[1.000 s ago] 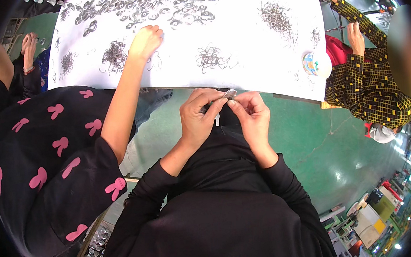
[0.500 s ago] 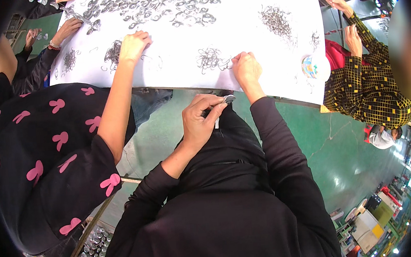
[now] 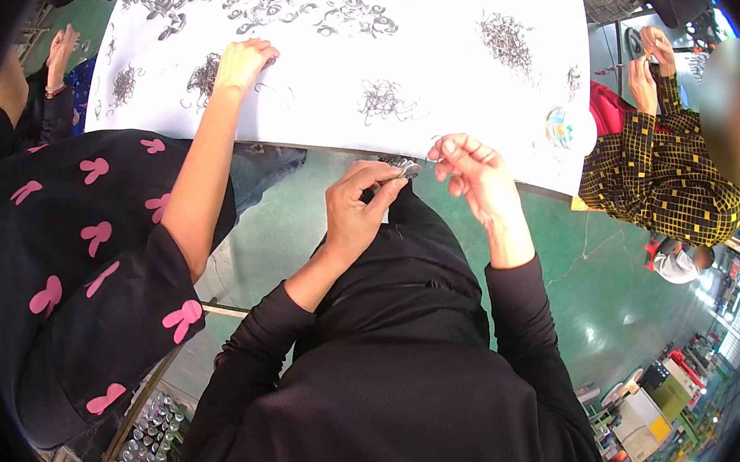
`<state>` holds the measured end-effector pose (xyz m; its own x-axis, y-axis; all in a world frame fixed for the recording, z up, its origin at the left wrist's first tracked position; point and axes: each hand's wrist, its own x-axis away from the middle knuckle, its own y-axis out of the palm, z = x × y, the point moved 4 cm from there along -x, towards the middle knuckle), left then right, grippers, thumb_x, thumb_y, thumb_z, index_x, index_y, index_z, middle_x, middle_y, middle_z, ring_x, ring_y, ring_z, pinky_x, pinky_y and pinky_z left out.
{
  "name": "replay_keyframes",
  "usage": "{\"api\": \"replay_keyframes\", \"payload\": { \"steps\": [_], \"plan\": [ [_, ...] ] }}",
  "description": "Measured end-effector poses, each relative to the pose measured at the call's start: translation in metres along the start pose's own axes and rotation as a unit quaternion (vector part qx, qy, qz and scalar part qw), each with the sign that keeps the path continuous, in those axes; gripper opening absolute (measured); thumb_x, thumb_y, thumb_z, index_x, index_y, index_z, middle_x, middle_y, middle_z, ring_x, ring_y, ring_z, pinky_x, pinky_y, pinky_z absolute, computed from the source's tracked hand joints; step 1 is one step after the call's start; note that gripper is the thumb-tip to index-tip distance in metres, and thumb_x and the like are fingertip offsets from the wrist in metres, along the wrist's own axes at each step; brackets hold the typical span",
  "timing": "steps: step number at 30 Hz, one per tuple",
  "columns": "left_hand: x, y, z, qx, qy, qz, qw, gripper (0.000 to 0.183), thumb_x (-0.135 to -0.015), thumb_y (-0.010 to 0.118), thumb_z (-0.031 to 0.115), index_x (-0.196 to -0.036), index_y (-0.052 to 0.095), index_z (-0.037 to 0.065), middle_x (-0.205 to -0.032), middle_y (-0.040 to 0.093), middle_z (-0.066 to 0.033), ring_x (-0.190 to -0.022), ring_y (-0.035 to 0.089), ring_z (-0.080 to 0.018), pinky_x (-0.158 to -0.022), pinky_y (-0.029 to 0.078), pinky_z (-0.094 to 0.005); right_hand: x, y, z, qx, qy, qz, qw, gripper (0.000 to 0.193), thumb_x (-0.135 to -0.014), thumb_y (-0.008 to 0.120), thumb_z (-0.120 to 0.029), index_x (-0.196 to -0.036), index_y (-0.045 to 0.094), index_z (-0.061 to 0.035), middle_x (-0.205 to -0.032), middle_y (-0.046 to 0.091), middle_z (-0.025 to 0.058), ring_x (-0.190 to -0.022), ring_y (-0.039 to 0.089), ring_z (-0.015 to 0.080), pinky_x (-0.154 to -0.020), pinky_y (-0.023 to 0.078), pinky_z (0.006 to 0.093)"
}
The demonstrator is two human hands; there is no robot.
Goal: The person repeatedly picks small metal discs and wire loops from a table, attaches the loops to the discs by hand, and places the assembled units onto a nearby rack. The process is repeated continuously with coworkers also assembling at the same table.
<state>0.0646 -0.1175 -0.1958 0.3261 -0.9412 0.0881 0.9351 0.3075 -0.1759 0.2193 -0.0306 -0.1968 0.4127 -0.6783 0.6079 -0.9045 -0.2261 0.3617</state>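
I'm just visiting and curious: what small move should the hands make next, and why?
Probably bring the right hand across to the metal part pinched in the left hand. The right fingertips seem to hold a thin wire, a small gap from the part.

Single head-worn fisheye view, looking steeply down from above the person's chest, hands close below, white table [image 3: 457,16] at top, edges curved

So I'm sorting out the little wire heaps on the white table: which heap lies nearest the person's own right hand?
The small tangled heap in the middle of the white table, just beyond the right hand. The other heaps lie farther off to the left and right.
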Motion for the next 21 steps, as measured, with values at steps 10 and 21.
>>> {"api": "replay_keyframes", "payload": {
  "steps": [10, 21],
  "plan": [
    [-0.001, 0.003, 0.005, -0.018, 0.029, 0.012, 0.999, 0.013, -0.075, 0.070, 0.002, -0.087, 0.068, 0.003, -0.084, 0.065, -0.0068, -0.071, 0.061, -0.0147, -0.062, 0.048, -0.0259, 0.015, 0.008, 0.022, -0.081, 0.015, 0.038, 0.996, 0.010, -0.085, 0.064, -0.014, -0.089, 0.065, -0.0047, -0.082, 0.060, -0.0021, -0.065, 0.045, 0.0013, -0.050, 0.032, 0.0151],
    [-0.012, 0.006, 0.009, -0.071, 0.128, -0.011, 0.989, 0.013, -0.074, 0.068, 0.002, -0.087, 0.069, 0.005, -0.084, 0.065, -0.0076, -0.078, 0.060, -0.0205, -0.070, 0.048, -0.0299, 0.029, 0.016, 0.019, -0.047, -0.121, 0.119, 0.984, 0.004, -0.086, 0.060, -0.006, -0.088, 0.063, -0.0041, -0.090, 0.055, -0.0020, -0.069, 0.041, 0.0023, -0.057, 0.032, 0.0172]
  ]
}}
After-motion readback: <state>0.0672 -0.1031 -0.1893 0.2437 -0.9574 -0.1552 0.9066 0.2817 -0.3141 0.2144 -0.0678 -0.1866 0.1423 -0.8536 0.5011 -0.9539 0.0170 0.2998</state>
